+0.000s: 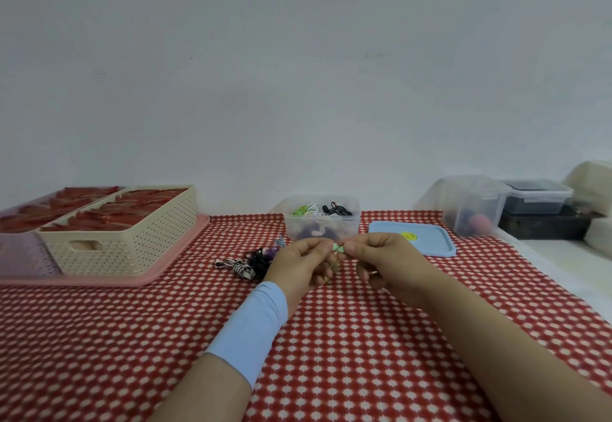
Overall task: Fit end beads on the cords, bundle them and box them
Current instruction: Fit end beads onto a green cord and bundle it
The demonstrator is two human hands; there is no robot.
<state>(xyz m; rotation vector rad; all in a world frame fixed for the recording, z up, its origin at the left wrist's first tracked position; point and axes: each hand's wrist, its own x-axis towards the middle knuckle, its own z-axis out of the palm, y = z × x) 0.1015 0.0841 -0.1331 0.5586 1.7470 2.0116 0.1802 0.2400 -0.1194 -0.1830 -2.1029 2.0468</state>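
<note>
My left hand (299, 264) and my right hand (384, 261) meet above the table's middle, both pinching a small green-and-white cord piece (338, 248) between thumb and fingers. Whether a bead sits on it I cannot tell. A pile of bundled cords (246, 262), black and black-and-white striped, lies on the cloth just left of my left hand. Behind my hands stands an open clear plastic box (322, 221) holding mixed cords, green, white and black. Its blue lid (414, 241) lies flat to the right.
A cream basket (132, 239) and a second tray of red items sit on a pink tray (109, 280) at the left. Clear containers (473, 206) and a dark box (543, 226) stand at the back right. The red-and-white cloth (132, 338) covers the table.
</note>
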